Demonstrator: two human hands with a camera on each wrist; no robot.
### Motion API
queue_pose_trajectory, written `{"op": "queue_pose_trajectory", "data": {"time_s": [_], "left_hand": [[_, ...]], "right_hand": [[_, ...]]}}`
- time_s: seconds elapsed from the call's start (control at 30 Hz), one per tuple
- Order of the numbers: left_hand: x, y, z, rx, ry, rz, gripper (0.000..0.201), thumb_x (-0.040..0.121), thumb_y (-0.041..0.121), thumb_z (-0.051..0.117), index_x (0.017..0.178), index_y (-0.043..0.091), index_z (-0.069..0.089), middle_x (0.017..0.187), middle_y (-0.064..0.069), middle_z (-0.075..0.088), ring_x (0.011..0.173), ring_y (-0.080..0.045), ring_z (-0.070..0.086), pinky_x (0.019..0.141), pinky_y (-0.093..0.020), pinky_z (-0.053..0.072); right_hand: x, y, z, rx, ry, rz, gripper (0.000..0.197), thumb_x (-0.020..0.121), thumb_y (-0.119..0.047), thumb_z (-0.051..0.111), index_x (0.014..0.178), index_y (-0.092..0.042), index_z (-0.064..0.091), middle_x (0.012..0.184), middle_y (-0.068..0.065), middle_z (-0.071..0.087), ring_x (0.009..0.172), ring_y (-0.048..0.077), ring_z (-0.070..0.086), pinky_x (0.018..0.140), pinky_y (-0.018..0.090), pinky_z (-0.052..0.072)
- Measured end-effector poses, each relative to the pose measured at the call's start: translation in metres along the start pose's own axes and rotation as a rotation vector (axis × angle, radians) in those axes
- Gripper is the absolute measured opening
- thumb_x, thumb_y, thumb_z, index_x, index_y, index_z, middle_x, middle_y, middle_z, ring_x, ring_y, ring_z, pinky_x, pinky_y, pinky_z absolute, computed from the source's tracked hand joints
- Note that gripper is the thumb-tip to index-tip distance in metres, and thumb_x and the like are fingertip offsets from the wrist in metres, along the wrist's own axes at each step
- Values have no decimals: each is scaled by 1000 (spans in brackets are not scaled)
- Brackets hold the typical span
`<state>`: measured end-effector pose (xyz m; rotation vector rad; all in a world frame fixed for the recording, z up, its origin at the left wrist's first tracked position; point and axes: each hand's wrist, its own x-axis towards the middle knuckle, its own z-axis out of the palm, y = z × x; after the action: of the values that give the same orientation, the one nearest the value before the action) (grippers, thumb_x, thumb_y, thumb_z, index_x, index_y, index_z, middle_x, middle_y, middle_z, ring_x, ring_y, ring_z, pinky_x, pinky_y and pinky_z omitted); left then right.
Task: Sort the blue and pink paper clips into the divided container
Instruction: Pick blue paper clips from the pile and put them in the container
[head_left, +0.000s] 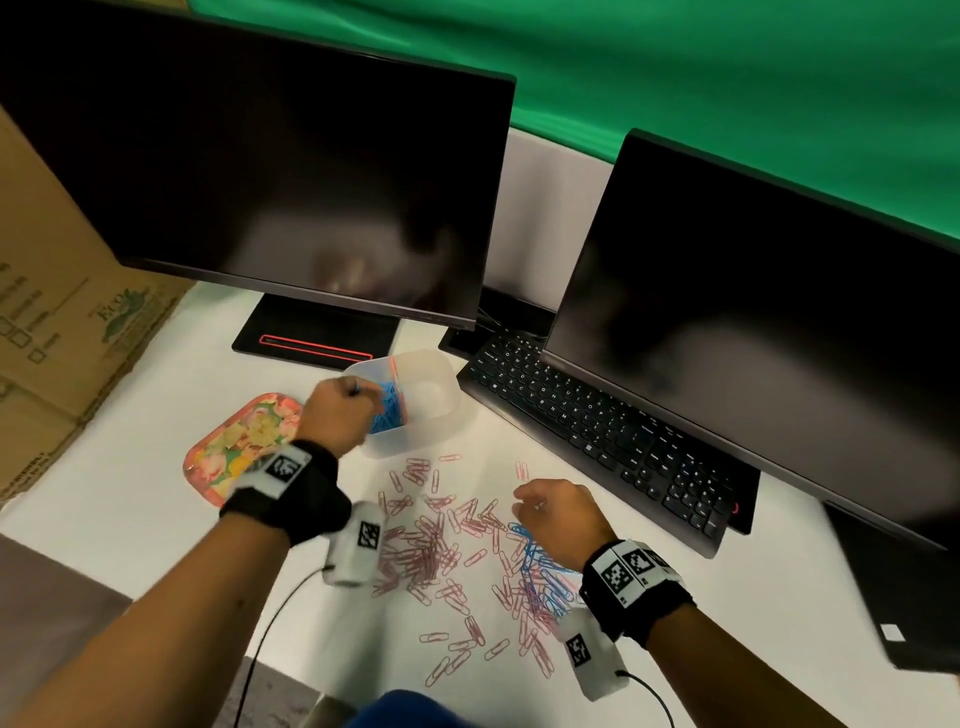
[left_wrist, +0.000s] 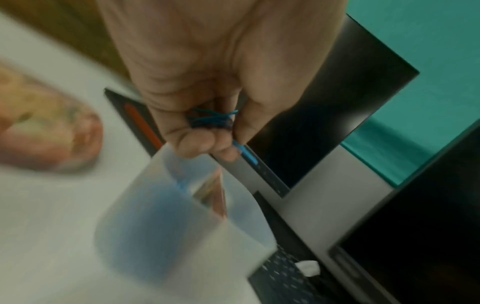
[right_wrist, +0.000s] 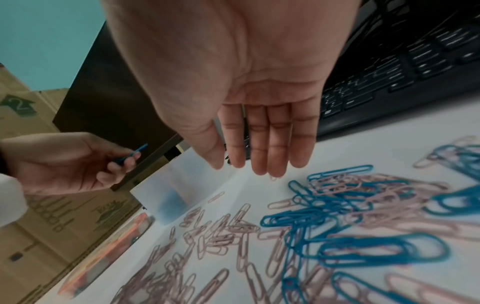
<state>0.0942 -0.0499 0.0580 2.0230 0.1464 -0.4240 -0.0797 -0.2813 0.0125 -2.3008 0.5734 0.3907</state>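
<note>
My left hand (head_left: 340, 402) hovers over the left side of the translucent divided container (head_left: 441, 405) and pinches a few blue paper clips (left_wrist: 215, 121). That left compartment holds a heap of blue clips (head_left: 388, 413); the right compartment looks bare. My right hand (head_left: 550, 512) hangs open, fingers straight (right_wrist: 259, 144), just above the scattered clips on the white table. Pink clips (head_left: 431, 545) spread across the middle. A tangle of blue clips (right_wrist: 324, 216) lies mixed with pink ones under my right wrist.
A floral tray (head_left: 244, 444) lies left of the container. A black keyboard (head_left: 597, 421) and two dark monitors (head_left: 291, 197) stand behind. A cardboard box (head_left: 57, 322) borders the table's left side. Wrist camera cables trail toward the near edge.
</note>
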Motion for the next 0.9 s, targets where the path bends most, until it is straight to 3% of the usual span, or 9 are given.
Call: {"op": "queue_pose_trajectory", "data": {"time_s": [0.13,0.2,0.27,0.4,0.5,0.6,0.7,0.8,0.9], "left_hand": [[38,17,-1,648,16,73,20,88,16,51,91,5,67,95,-16,68,87,-33,63,75,-36,55],[47,22,7,848,-45,96,22,86,14,56,102,4,67,101,-15,67,91,-31,63,75,-35,55],[50,24,11,982,-91,117,27,85,14,58,108,4,65,106,-15,67,92,-29,62,73,-34,52],[41,26,15,929,-50,146,39,81,12,64,119,8,58,118,-17,57,106,-35,59,86,-41,52],[9,30,37,758,-14,461,38,77,10,67,113,18,61,116,-8,52,104,-31,56,88,-41,50],[-36,24,80,730,-289,638,23,85,14,62,107,23,63,108,4,54,91,-16,56,84,-30,49],[-67,7,125,833,-563,660,27,86,18,62,112,25,61,112,4,54,98,-16,57,89,-33,50],[-79,-12,154,945,-687,692,36,83,19,61,118,22,56,116,-1,50,102,-23,58,86,-35,52],[-77,-22,167,1070,-707,760,43,84,16,59,126,21,51,119,-3,46,106,-26,54,85,-40,53]], "right_hand": [[-10,21,-14,44,82,42,21,87,-26,63,105,-22,72,100,0,73,90,13,67,86,23,53],[-17,35,-25,38,129,67,20,88,-20,61,105,-19,72,101,-1,73,86,10,65,75,12,48],[-25,48,-34,12,173,102,20,88,-17,60,103,-19,72,102,-2,73,84,8,63,76,14,44],[-38,68,-37,-101,158,127,26,89,-14,50,102,-21,72,107,-4,73,93,12,65,78,10,43],[-45,70,-27,-186,89,105,30,89,-15,49,109,-21,70,114,-2,70,102,18,64,90,23,48],[-43,61,-16,-199,63,61,31,87,-23,58,118,-24,64,116,1,66,99,18,63,86,26,50],[-35,47,-8,-263,45,0,41,86,-31,61,126,-27,56,121,0,58,104,20,62,89,30,52],[-29,36,-5,-326,49,-30,39,85,-30,61,124,-27,55,117,0,56,105,24,60,86,33,51],[-32,42,-5,-315,83,-23,35,85,-26,60,120,-26,57,114,0,55,103,24,60,85,34,52]]}}
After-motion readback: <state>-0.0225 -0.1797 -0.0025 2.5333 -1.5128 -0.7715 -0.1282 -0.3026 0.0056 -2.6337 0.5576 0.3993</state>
